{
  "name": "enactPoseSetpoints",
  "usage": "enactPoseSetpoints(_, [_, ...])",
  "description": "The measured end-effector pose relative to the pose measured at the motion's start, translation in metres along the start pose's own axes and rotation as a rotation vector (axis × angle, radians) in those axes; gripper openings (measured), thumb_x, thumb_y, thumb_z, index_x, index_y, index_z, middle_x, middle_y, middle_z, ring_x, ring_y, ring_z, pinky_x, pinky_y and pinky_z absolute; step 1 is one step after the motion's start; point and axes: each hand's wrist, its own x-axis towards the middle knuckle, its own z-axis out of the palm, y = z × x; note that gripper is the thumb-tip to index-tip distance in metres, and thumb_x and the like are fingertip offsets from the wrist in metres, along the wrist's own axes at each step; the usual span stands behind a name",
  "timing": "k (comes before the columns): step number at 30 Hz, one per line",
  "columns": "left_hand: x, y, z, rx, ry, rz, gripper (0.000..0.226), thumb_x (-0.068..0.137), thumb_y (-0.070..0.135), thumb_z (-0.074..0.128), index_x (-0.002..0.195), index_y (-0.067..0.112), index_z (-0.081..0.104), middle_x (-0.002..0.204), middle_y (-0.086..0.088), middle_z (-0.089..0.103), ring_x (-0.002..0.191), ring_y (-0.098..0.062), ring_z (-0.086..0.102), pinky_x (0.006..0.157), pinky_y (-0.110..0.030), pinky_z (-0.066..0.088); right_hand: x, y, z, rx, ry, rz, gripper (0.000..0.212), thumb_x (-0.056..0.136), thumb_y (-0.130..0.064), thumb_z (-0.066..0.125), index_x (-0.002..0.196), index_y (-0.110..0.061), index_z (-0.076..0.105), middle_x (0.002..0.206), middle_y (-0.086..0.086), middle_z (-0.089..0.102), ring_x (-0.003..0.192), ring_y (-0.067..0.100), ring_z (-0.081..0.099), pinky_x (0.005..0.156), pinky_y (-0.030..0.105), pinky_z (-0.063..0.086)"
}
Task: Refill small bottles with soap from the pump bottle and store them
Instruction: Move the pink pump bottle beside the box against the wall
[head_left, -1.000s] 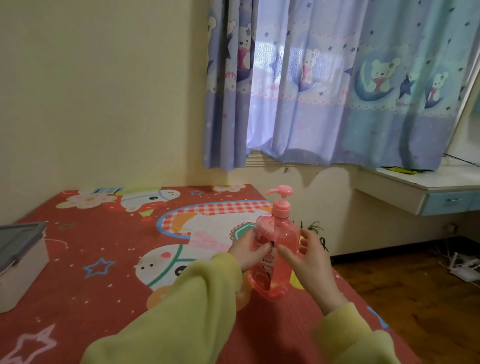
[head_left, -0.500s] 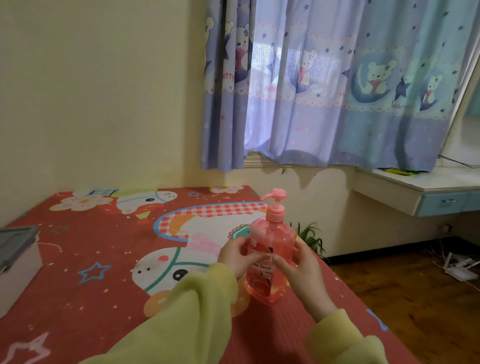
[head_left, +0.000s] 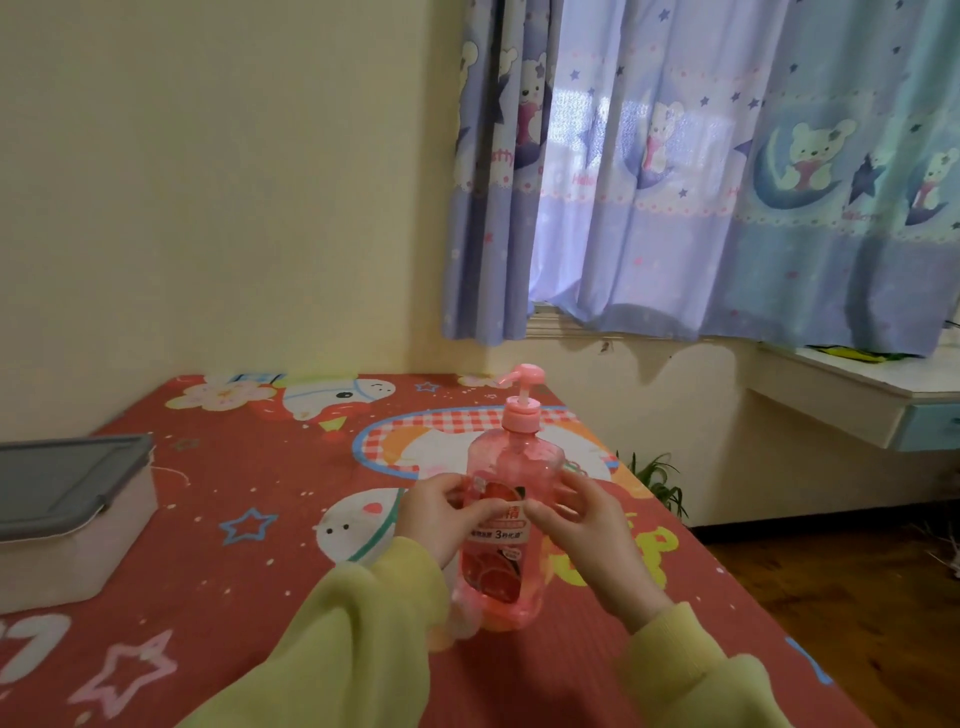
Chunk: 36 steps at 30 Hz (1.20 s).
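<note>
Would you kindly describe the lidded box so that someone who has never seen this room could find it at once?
Start at the big red cartoon-print mat below the cream wall. Follow it to its far left side, well away from the pump bottle. There sits the box: pale sides under a grey lid, the only plain, square-cornered thing on the mat.
</note>
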Motion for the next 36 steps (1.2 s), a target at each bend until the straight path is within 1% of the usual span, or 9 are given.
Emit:
enactPoseSetpoints(5, [-0.010,0.000,-0.043,-0.002,0.076,0.023,0.015,0.070,0.021,0.078,0.075,0.024,0.064,0.076,0.011,0.064,0.078,-0.006,0.061,0.075,-0.025,0.051,0.004,-0.019,0.032,0.022,-0.093,-0.059,0.033,0.080,-0.019,0.072,0.108,-0.028,0.058,0.110,-0.006,0.066,0.107,0.013,0.060,0.090,0.034,0.053])
enactPoseSetpoints(11, [-0.021,-0.010,-0.100,0.079,0.221,0.058,0.022,0.069,0.017,0.079,0.066,0.030,0.061,0.069,0.014,0.062,0.070,-0.002,0.059,0.070,-0.024,0.051,0.002,-0.046,0.084,0.050,-0.211,-0.101,0.035,0.080,-0.020,0.071,0.113,-0.019,0.058,0.109,-0.001,0.067,0.104,0.015,0.063,0.089,0.040,0.055])
enactPoseSetpoints(14, [-0.029,-0.016,-0.128,0.095,0.304,0.024,0.016,0.067,0.018,0.080,0.076,0.019,0.067,0.072,0.005,0.064,0.075,-0.011,0.061,0.081,-0.033,0.053,-0.001,-0.057,0.110,0.058,-0.264,-0.126,0.035,0.081,-0.018,0.071,0.112,-0.020,0.057,0.108,0.000,0.067,0.105,0.019,0.063,0.088,0.040,0.055])
enactPoseSetpoints(17, [-0.037,-0.024,-0.161,0.104,0.382,0.003,0.026,0.067,0.020,0.080,0.088,0.009,0.071,0.079,0.000,0.067,0.079,-0.013,0.061,0.082,-0.033,0.053,-0.006,-0.070,0.142,0.045,-0.319,-0.178,0.046,0.081,-0.021,0.071,0.123,-0.015,0.053,0.114,-0.001,0.062,0.109,0.018,0.060,0.071,0.024,0.053])
enactPoseSetpoints(20, [-0.047,-0.027,-0.189,0.112,0.439,0.005,0.026,0.068,0.019,0.080,0.091,0.012,0.071,0.070,0.012,0.061,0.072,-0.003,0.059,0.070,-0.020,0.049,-0.010,-0.081,0.170,0.047,-0.361,-0.190,0.056,0.080,-0.024,0.072,0.129,-0.010,0.049,0.124,0.005,0.059,0.115,0.019,0.057,0.089,0.035,0.053])
enactPoseSetpoints(22, [-0.052,-0.032,-0.208,0.135,0.465,-0.011,0.025,0.067,0.023,0.080,0.090,0.018,0.071,0.073,0.008,0.065,0.079,-0.012,0.064,0.074,-0.025,0.051,-0.014,-0.089,0.188,0.030,-0.385,-0.206,0.060,0.080,-0.026,0.071,0.132,-0.009,0.047,0.128,0.005,0.057,0.115,0.016,0.055,0.096,0.036,0.049])
enactPoseSetpoints(26, [-0.061,-0.041,-0.244,0.190,0.558,-0.053,0.042,0.062,0.031,0.082,0.096,0.008,0.072,0.090,-0.008,0.071,0.088,-0.019,0.065,0.082,-0.031,0.052,-0.023,-0.104,0.223,0.037,-0.435,-0.251,0.060,0.081,-0.028,0.070,0.133,-0.011,0.046,0.120,-0.005,0.055,0.107,0.006,0.051,0.090,0.022,0.046])
enactPoseSetpoints(33, [-0.077,-0.054,-0.297,0.197,0.652,-0.061,0.033,0.069,0.019,0.079,0.096,0.004,0.071,0.084,-0.005,0.064,0.087,-0.016,0.058,0.077,-0.024,0.041,-0.035,-0.126,0.279,0.023,-0.532,-0.287,0.057,0.083,-0.025,0.069,0.132,-0.008,0.045,0.124,0.001,0.053,0.105,0.007,0.048,0.092,0.024,0.044])
enactPoseSetpoints(36, [-0.082,-0.060,-0.316,0.185,0.690,-0.073,0.034,0.070,0.014,0.078,0.099,0.001,0.069,0.086,-0.005,0.063,0.084,-0.015,0.057,0.074,-0.021,0.042,-0.040,-0.134,0.303,0.041,-0.562,-0.294,0.051,0.083,-0.020,0.069,0.127,-0.007,0.048,0.111,-0.004,0.053,0.100,0.005,0.048,0.088,0.021,0.043])
